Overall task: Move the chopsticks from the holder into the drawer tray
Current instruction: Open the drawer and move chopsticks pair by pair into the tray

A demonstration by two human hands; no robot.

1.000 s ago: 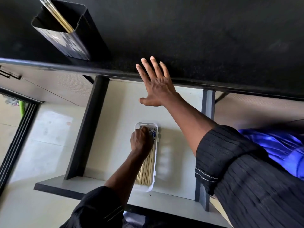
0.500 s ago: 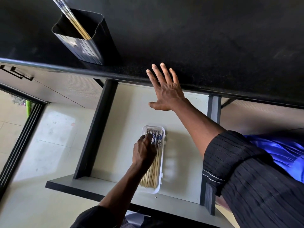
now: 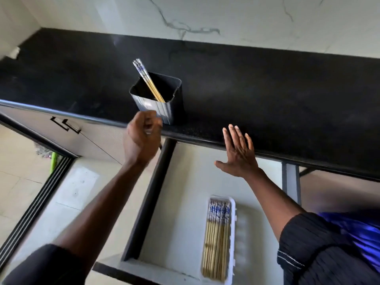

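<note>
A black square holder point(image 3: 164, 114) stands on the black countertop point(image 3: 267, 95) near its front edge, with a couple of chopsticks point(image 3: 151, 85) leaning in it. My left hand point(image 3: 141, 138) hovers just in front of the holder and below it, blurred, its fingers curled with nothing visible in them. My right hand point(image 3: 238, 155) is spread flat at the countertop's front edge, above the open drawer point(image 3: 181, 202). In the drawer lies a white tray point(image 3: 233, 233) with several chopsticks point(image 3: 216, 239) side by side, their blue-patterned ends pointing toward the counter.
A closed cabinet front with a black handle point(image 3: 65, 124) is left of the drawer. Pale floor tiles and a black floor track point(image 3: 35, 212) lie at the lower left. A marbled wall point(image 3: 205, 17) rises behind the counter.
My left hand has left the tray and risen to just in front of the holder. The view has tilted up, showing the wall. My right hand stays at the counter edge.
</note>
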